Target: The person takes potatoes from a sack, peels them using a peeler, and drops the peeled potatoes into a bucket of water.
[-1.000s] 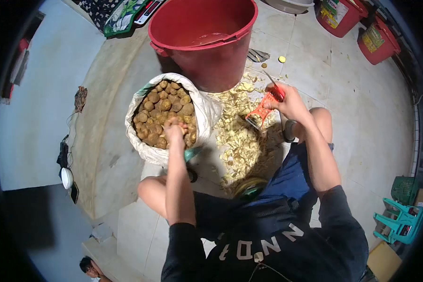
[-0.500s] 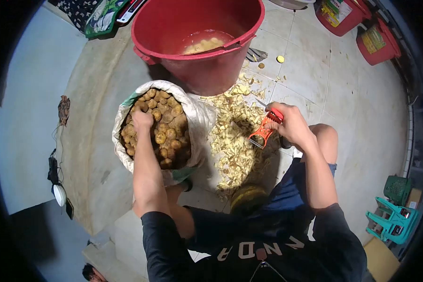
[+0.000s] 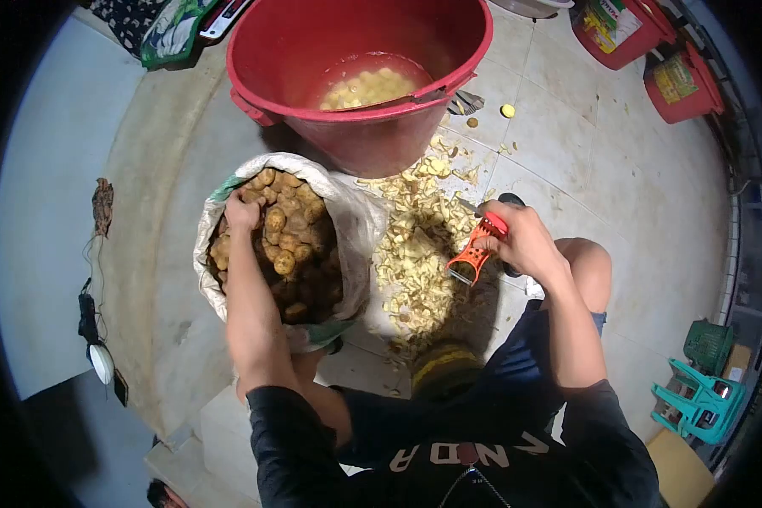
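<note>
My left hand (image 3: 244,211) reaches into the open white sack (image 3: 360,229), its fingers curled at the brown potatoes (image 3: 284,245) near the upper left rim; what they grip is too small to make out. In my right hand (image 3: 517,241) are an orange peeler (image 3: 474,252), blade end down, and a red-handled knife, its blade pointing up and left. Yellowish peelings (image 3: 419,254) lie on the floor between the sack and my right hand. Behind the sack stands a large red tub (image 3: 356,140) with peeled potatoes (image 3: 372,86) in water.
Two smaller red buckets (image 3: 615,38) (image 3: 681,85) stand at the upper right. At the right are a green basket (image 3: 708,345) and a turquoise stool (image 3: 698,402). A cable with a white round object (image 3: 102,364) lies left. Part of another person's head (image 3: 162,494) shows at the lower left.
My left hand has moved from the sack's right part to its upper left. The view has shifted, showing more of the tub's inside. My right hand still holds the peeler and knife.
</note>
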